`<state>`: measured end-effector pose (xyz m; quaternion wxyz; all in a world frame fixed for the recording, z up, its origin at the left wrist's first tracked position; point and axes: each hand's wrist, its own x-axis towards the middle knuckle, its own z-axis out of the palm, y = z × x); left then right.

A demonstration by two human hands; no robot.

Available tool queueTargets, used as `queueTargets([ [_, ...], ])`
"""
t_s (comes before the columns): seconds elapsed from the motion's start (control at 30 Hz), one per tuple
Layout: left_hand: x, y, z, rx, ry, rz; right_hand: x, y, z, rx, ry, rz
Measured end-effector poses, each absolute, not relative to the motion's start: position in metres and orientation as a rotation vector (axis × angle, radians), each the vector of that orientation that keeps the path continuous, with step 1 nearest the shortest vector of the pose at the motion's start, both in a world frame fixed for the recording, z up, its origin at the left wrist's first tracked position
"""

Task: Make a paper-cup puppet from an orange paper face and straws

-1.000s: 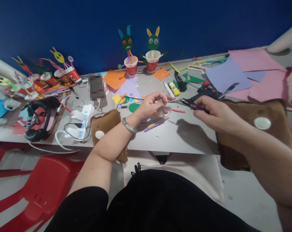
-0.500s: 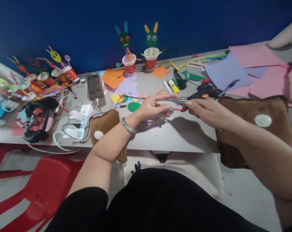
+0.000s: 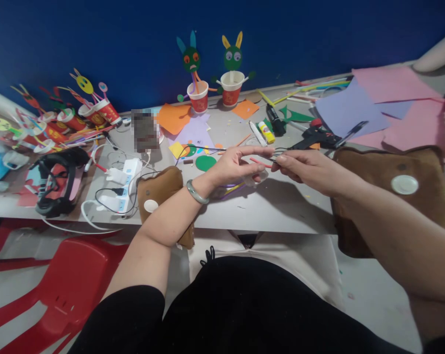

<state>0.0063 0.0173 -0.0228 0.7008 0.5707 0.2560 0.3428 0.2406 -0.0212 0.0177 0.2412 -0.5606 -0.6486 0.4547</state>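
My right hand (image 3: 301,166) is closed in a pinch, with a thin red stick (image 3: 259,162) reaching from its fingertips towards the left thumb. Dark thin cable loops (image 3: 280,150) show just above those fingertips. My left hand (image 3: 240,163), with a bangle at the wrist, faces it with index finger and thumb stretched apart. Its lower fingers are partly hidden, and a pale translucent patch beneath the thumb is unclear. Behind the hands lie a black glue gun (image 3: 312,137), a yellow-labelled glue stick (image 3: 266,132) and a white marker (image 3: 256,132).
Two paper-cup puppets (image 3: 199,101) stand by the blue wall. Coloured paper (image 3: 345,110) covers the right back. A brown pouch (image 3: 373,196) overhangs the front edge. To the left are a power strip (image 3: 128,184), cables and a black headset (image 3: 60,182).
My right hand has moved slightly left, bringing the red stick nearer the left thumb. The black cable strands between the hands have shifted. My left hand has barely moved.
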Motion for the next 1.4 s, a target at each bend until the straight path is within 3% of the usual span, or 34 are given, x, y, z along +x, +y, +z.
queueTargets([
  [0.33, 0.007, 0.026, -0.032, 1.276, 0.537, 0.713, 0.239, -0.020, 0.007, -1.358, -1.543, 1.512],
  [0.93, 0.004, 0.025, -0.030, 1.256, 0.572, 0.680, 0.237, -0.024, 0.002, -1.315, -1.425, 1.690],
  [1.27, 0.004, 0.024, -0.033, 1.240, 0.633, 0.732, 0.235, -0.025, -0.003, -1.322, -1.371, 1.581],
  [1.4, 0.007, 0.025, -0.041, 1.289, 0.658, 0.821, 0.227, -0.034, -0.001, -1.315, -1.372, 1.256],
])
